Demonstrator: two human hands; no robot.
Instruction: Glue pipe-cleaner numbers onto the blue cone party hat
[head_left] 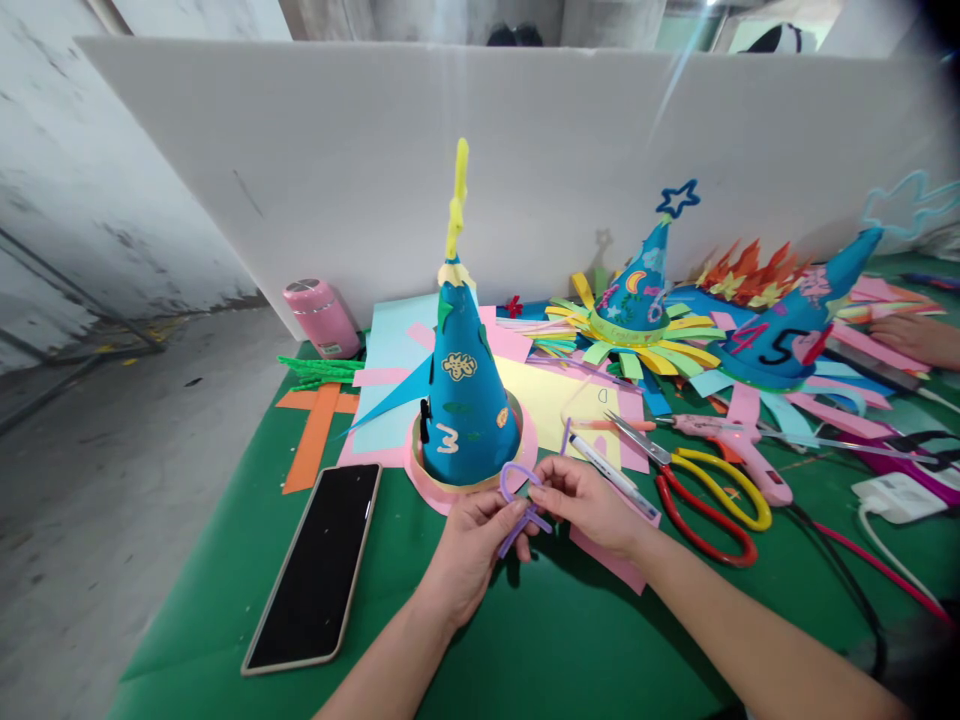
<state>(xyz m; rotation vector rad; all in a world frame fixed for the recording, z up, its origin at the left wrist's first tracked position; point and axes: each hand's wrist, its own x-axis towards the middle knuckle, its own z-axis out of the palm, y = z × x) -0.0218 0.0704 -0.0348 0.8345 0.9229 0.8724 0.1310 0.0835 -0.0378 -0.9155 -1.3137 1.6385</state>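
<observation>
My left hand [471, 545] and my right hand [587, 503] meet just in front of a blue cone party hat [466, 385]. Both pinch a purple pipe cleaner [517, 497] that is bent into a loop, with its ends crossing below my fingers. The hat stands upright on a pink ring base, has a yellow pipe cleaner [457, 205] sticking up from its tip and a "3" on its side. A white marker [611, 476] lies right beside my right hand.
A black phone [319, 565] lies on the green mat [570, 640] at the left. Red-and-yellow scissors [694, 490], a pink glue gun [739, 445], two more decorated hats [641, 290] [787, 330], paper strips, a pink bottle [322, 318]. Another person's hand [919, 338] at the far right.
</observation>
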